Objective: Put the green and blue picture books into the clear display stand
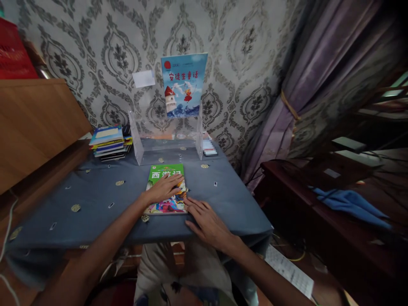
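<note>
A green-topped picture book [159, 206] lies shut on the dark blue tablecloth [95, 225], close to the front edge. My left hand [164, 188] rests flat across its cover, fingers stretched to the right, hiding part of the title and picture. At the book's lower right side is my right hand [205, 219], fingers extended and fingertips touching its edge. Behind the book stands a clear acrylic stand [153, 140]. A light blue storybook [185, 97] appears upright above the stand, against the wall.
A stack of books [110, 142] sits at the table's back left, beside a wooden cabinet [38, 123]. Some small printed items [208, 146] lie right of the stand. A purple curtain [280, 123] and a dark red desk [306, 212] with a blue cloth [350, 204] are on the right.
</note>
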`<state>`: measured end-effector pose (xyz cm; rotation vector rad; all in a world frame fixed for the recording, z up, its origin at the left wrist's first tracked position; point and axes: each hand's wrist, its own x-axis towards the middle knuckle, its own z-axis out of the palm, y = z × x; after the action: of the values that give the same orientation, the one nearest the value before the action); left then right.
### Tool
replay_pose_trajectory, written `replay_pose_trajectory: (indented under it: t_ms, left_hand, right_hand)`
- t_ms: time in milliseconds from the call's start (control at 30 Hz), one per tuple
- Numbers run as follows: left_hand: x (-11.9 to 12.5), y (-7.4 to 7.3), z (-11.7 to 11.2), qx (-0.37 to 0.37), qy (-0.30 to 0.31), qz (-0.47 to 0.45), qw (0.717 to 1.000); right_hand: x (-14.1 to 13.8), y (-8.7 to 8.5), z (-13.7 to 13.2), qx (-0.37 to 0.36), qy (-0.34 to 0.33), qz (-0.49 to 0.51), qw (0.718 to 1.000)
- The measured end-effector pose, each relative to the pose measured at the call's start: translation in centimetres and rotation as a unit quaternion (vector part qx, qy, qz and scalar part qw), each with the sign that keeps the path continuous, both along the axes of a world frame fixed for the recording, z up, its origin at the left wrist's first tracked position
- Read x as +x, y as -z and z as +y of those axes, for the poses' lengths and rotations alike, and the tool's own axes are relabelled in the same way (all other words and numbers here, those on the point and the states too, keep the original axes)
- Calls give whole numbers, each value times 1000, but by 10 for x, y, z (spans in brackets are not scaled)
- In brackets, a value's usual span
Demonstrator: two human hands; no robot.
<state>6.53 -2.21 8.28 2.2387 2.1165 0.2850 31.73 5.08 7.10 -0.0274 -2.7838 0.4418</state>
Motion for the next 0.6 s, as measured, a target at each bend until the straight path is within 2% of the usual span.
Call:
replay_pose_trajectory:
  t_ms: [67,200,267,367,467,600]
  left_hand:
    - [-5,3,-24,3,-38,-1,999]
    - [-19,15,-63,18,-164,-16,986]
    - [-20,22,-76,25,-186,-30,982]
    - [-8,29,-90,29,-180,-38,982]
    - [18,32,-110,36,-156,-42,986]
    - [59,24,-152,29,-99,-57,993]
  right_hand:
    - [0,0,-1,1,0,-5,1000]
    - [-1,1,-1,9,-3,-19,1000]
    - [0,1,-1,13,-5,-15,1000]
    - [7,5,-3,15,-29,16,999]
    - [23,14,-13,18,-48,78,996]
    - [48,23,-35,39,-26,188,981]
